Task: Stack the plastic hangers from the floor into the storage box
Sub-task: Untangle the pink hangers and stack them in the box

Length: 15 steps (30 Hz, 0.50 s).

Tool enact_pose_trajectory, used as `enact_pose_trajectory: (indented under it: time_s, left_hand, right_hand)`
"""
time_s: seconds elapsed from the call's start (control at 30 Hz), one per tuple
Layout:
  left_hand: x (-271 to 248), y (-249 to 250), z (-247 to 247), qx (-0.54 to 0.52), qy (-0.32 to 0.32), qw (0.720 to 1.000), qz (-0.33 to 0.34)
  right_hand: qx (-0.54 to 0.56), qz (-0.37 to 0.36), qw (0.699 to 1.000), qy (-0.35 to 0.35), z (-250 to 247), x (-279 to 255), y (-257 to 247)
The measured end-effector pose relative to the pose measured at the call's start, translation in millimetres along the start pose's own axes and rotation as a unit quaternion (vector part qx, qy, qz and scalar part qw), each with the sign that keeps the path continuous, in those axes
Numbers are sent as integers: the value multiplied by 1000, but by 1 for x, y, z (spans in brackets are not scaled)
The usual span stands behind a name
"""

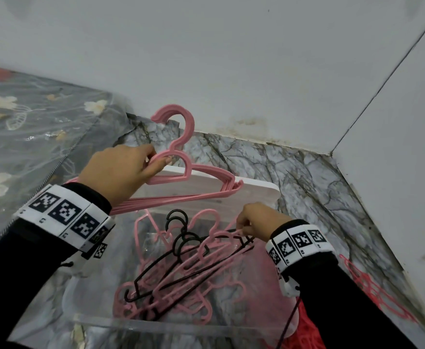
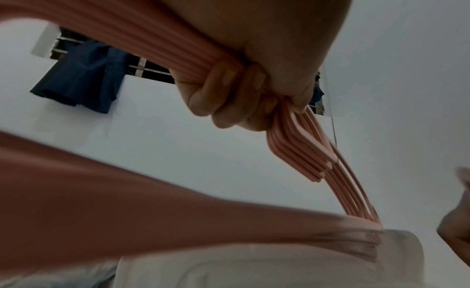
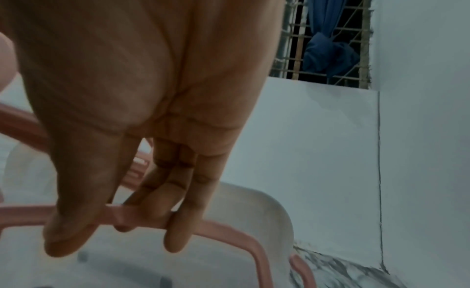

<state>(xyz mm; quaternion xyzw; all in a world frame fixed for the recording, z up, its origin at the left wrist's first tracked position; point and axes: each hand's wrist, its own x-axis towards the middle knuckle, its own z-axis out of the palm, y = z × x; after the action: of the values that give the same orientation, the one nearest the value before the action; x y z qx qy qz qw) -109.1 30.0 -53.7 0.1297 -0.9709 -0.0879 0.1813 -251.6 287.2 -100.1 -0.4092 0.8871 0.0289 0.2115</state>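
Note:
My left hand (image 1: 153, 162) grips a bundle of several pink hangers (image 1: 206, 177) by their necks, held above the far side of the clear storage box (image 1: 156, 323). The left wrist view shows its fingers (image 2: 229, 97) curled tight round the bundle of pink hangers (image 2: 300, 151). Inside the box lies a loose heap of pink hangers and two black hangers (image 1: 181, 245). My right hand (image 1: 241, 229) reaches into the box at the right and pinches the shoulder of one pink hanger (image 1: 221, 238). From the right wrist, thumb and fingers (image 3: 178, 232) close on that pink hanger's bar (image 3: 229, 230).
The box's white lid (image 1: 256, 192) stands just behind the box. A red mesh bag (image 1: 372, 290) lies on the marble-patterned floor (image 1: 307, 177) at the right. A floral-covered mattress (image 1: 30, 127) is on the left. White walls meet in a corner close behind.

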Motion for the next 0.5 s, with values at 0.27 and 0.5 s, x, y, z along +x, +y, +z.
enact_pose_trajectory:
  time_s: [0.27, 0.5]
  left_hand:
    - [-1, 6, 5, -142, -50, 989, -1]
    - [-4, 21, 14, -141, -96, 985, 20]
  right_hand:
    - [79, -78, 970, 217, -35, -17, -5]
    - [118, -109, 939, 305, -40, -17, -14]
